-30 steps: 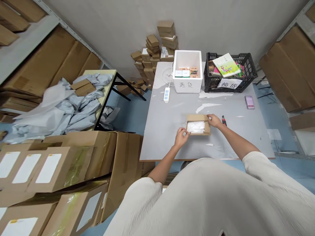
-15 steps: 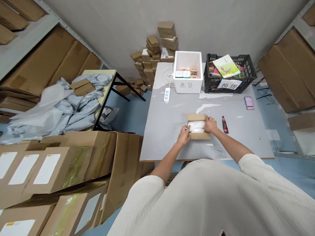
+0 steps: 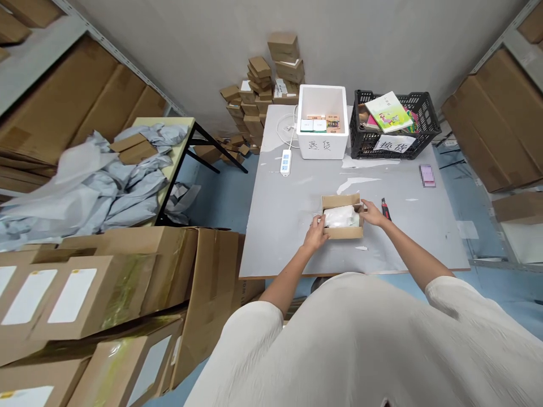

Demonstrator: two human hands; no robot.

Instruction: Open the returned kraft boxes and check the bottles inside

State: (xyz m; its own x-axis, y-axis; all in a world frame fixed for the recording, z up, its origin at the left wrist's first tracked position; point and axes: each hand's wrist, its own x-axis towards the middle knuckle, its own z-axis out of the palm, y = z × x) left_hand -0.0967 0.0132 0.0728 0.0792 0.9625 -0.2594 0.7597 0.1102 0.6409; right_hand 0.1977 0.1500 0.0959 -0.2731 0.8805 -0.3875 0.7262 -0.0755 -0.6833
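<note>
A small cardboard box (image 3: 343,233) stands on the table in front of me with its flaps raised. Inside lies a white plastic-wrapped packet (image 3: 339,216), filling most of the box. My left hand (image 3: 316,233) grips the left side of the box, its fingertips at the edge. At the right end, my right hand (image 3: 372,213) holds the side flap between thumb and fingers. A red and black utility knife (image 3: 385,209) lies just beyond my right wrist, partly hidden by it.
On the grey table (image 3: 271,237) stand a white foam box (image 3: 323,146) and a black crate (image 3: 360,144) with books. A power strip (image 3: 285,163) and a pixelated pink item (image 3: 427,176) lie there too. Large cartons (image 3: 127,282) crowd the left; a side table holds grey plastic bags (image 3: 123,186).
My right hand has shifted right, from over the box's inside edge to its right flap. More of the white packet shows. My left hand stays at the left side.
</note>
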